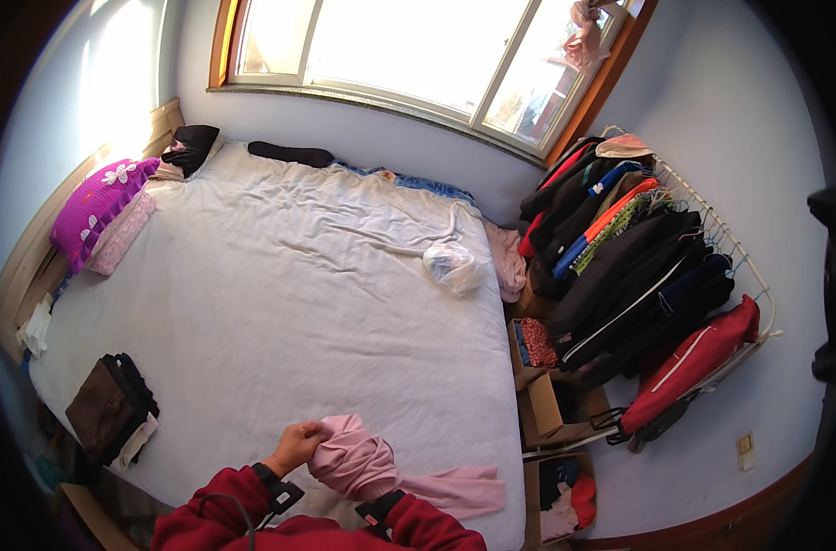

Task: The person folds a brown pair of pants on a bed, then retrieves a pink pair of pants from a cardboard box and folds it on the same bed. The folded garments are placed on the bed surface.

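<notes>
A pink garment (pixel 356 454) is bunched up near the front edge of the bed, one long narrow part lying flat on the white bed cover (pixel 287 330) to the right. My left hand (pixel 297 444) pinches the garment's upper left edge between thumb and fingers. Inside or beneath the bunched cloth my right hand is hidden; only its dark wrist strap and red sleeve show below the fabric. A stack of folded dark clothes (pixel 108 410) lies at the bed's left front corner.
Purple pillow (pixel 104 206) by the headboard; tied plastic bag (pixel 452 267) on the bed's right side. Right of the bed stand a rack (pixel 718 224) of hanging clothes and cardboard boxes (pixel 545 410) holding clothes. A window (pixel 404 55) is behind the bed. An open cardboard box (pixel 94 516) stands lower left.
</notes>
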A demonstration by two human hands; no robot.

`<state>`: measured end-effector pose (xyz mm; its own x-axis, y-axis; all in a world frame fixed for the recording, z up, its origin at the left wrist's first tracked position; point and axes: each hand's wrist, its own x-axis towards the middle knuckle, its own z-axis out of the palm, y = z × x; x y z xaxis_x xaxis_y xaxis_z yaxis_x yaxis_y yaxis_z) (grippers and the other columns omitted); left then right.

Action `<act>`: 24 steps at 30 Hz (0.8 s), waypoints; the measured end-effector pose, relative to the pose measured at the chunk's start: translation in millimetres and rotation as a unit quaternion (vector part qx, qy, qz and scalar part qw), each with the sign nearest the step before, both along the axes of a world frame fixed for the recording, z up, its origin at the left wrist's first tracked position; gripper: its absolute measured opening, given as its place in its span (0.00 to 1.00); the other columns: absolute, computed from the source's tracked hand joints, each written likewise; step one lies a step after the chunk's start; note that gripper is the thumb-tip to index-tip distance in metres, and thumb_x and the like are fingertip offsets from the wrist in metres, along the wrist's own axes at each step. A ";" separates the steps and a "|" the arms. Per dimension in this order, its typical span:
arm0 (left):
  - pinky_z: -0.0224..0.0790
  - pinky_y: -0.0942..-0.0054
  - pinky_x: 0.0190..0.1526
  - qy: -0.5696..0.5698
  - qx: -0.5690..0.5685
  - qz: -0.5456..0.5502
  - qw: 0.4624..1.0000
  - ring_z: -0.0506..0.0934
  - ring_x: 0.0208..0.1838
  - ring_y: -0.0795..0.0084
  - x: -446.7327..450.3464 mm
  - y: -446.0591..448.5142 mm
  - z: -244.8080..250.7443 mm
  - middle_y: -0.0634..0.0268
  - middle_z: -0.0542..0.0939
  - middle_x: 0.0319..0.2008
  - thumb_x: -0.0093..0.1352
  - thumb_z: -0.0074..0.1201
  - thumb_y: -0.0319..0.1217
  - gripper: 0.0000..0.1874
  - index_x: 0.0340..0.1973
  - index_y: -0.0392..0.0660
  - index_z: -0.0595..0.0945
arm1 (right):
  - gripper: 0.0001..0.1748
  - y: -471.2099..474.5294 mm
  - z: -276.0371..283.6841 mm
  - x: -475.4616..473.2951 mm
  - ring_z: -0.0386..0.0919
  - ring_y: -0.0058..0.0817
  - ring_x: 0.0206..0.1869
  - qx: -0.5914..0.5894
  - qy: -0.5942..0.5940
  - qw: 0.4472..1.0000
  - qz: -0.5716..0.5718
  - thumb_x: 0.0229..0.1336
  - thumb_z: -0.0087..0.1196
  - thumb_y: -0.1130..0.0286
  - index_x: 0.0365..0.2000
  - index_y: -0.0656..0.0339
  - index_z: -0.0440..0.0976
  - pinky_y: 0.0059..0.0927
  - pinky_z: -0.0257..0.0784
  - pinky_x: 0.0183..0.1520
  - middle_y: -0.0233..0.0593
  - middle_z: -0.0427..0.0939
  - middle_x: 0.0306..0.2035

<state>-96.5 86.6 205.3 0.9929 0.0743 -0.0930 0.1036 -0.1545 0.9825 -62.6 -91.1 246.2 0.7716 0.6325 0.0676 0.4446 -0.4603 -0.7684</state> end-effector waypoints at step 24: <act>0.71 0.61 0.47 -0.172 0.207 -0.115 0.956 0.75 0.45 0.52 -38.8 -34.2 -27.1 0.52 0.75 0.42 0.62 0.64 0.36 0.19 0.44 0.44 0.76 | 0.14 -3.1 -15.7 27.3 0.76 0.34 0.41 -0.031 -0.003 0.999 0.007 0.62 0.49 0.64 0.41 0.62 0.76 0.35 0.71 0.46 0.47 0.78 0.39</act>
<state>-135.3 52.4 178.2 0.9540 -0.1899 0.2319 -0.2980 -0.5182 0.8017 -35.3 -94.1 230.5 0.7618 0.6469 0.0330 0.4568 -0.5005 -0.7354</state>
